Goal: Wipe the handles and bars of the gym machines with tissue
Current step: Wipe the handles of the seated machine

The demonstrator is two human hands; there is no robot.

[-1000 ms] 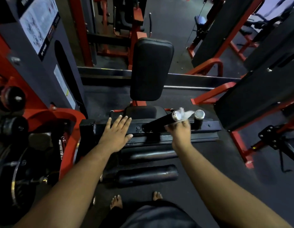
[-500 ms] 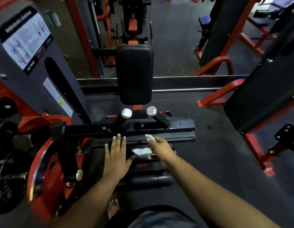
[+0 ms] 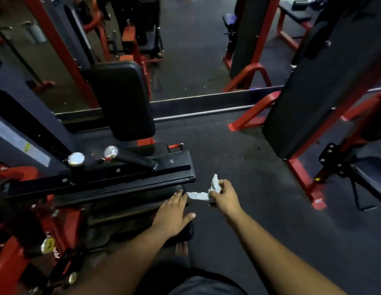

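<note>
Right hand [image 3: 224,198] pinches a crumpled white tissue [image 3: 203,191] over the dark floor, just right of the machine's black crossbar [image 3: 112,177]; one end of the tissue reaches toward the left fingertips. Left hand [image 3: 172,213] lies flat, fingers straight, on a black padded part at the machine's near right end. Two chrome-capped black handles [image 3: 130,157] stick up from the crossbar. Black back pad [image 3: 121,99] stands behind them.

Crumpled white paper tissue [image 3: 201,193]. Glossy chromed metal caps on matt black handles [image 3: 130,157]. Smooth black vinyl-like back pad [image 3: 121,101]; red painted metal frame [image 3: 302,177].
</note>
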